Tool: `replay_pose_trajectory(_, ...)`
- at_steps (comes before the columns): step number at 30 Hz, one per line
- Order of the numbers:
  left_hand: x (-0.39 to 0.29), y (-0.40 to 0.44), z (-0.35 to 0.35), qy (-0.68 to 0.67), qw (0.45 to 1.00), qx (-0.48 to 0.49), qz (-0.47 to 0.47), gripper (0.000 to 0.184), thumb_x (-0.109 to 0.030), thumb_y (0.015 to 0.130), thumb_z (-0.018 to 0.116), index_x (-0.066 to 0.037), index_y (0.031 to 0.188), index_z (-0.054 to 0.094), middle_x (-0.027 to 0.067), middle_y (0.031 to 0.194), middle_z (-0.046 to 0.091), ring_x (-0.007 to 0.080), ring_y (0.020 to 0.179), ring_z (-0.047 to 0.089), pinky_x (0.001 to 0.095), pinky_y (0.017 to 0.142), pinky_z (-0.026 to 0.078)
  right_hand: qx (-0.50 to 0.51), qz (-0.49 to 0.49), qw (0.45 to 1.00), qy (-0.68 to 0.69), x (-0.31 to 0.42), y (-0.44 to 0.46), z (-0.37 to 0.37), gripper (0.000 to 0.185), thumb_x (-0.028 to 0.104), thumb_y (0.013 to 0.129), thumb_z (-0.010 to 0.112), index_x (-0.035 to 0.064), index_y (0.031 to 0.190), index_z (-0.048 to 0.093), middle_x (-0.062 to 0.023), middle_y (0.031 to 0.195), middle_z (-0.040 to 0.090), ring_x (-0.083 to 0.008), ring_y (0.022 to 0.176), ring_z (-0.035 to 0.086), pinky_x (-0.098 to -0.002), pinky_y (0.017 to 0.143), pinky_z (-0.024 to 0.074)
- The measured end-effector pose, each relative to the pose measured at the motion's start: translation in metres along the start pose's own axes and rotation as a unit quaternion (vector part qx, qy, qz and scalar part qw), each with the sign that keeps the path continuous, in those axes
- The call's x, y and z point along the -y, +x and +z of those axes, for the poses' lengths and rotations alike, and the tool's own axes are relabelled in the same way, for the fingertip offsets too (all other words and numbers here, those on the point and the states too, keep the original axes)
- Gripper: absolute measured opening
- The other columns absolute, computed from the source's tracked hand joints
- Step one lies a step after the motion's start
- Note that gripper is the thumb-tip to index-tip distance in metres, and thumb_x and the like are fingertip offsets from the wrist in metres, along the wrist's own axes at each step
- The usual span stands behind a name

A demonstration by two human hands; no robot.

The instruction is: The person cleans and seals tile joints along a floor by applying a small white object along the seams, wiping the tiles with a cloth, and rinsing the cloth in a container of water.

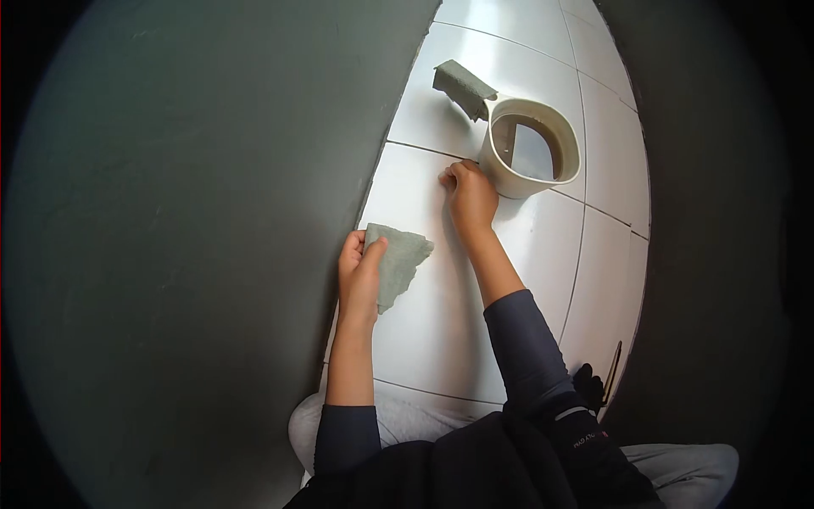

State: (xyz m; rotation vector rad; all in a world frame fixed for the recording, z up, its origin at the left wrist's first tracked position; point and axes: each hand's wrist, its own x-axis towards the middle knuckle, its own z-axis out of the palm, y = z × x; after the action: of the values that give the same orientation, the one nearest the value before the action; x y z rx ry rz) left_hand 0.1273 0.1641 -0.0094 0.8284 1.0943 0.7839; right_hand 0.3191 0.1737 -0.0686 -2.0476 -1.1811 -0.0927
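Note:
My left hand (359, 276) pinches a torn grey-green sheet (398, 265), thumb on top, above the left edge of the white tiles. The sheet has ragged edges and looks rough; its exact kind is unclear. Just left of a cream dipper (516, 183), my right hand (472, 197) is closed low over the tiles, its fingers curled together. Whether anything small is between those fingers is hidden. Cloudy brownish water (534, 151) partly fills the dipper. A second, folded grey-green piece (463, 88) lies over the dipper's handle.
Glossy white tiles (441, 348) form a narrow strip beneath my hands. Dark grey surfaces (195, 237) flank it on both sides. A small black object (587, 383) and a thin dark stick (612, 373) are near the right edge. My grey-trousered legs (687, 467) are folded at the near end.

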Motion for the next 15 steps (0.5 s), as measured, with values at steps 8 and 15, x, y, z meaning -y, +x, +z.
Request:
replay_pose_trajectory(8, 0.004, 0.002, -0.002, -0.002, 1.0, -0.02, 0.005, 0.012, -0.013, 0.088, 0.054, -0.003, 0.094, 0.052, 0.0033, 0.088, 0.058, 0.008, 0.08, 0.051, 0.0238, 0.073, 0.042, -0.006, 0.043, 0.998, -0.045, 0.002, -0.028, -0.022, 0.005, 0.011, 0.077, 0.066, 0.0067, 0.078, 0.064, -0.003, 0.083, 0.064, -0.0269, 0.067, 0.061, -0.0355, 0.057, 0.0487)
replay_pose_trajectory(15, -0.001, 0.0, 0.0, -0.027, 0.999, -0.023, 0.005, 0.013, -0.014, 0.088, 0.054, -0.003, 0.095, 0.052, 0.0038, 0.09, 0.058, 0.0083, 0.081, 0.051, 0.024, 0.073, 0.043, -0.004, 0.015, 0.998, -0.056, -0.008, -0.015, -0.019, 0.003, 0.01, 0.076, 0.064, 0.0084, 0.077, 0.062, -0.0021, 0.086, 0.063, -0.0277, 0.069, 0.061, -0.0373, 0.057, 0.0482)
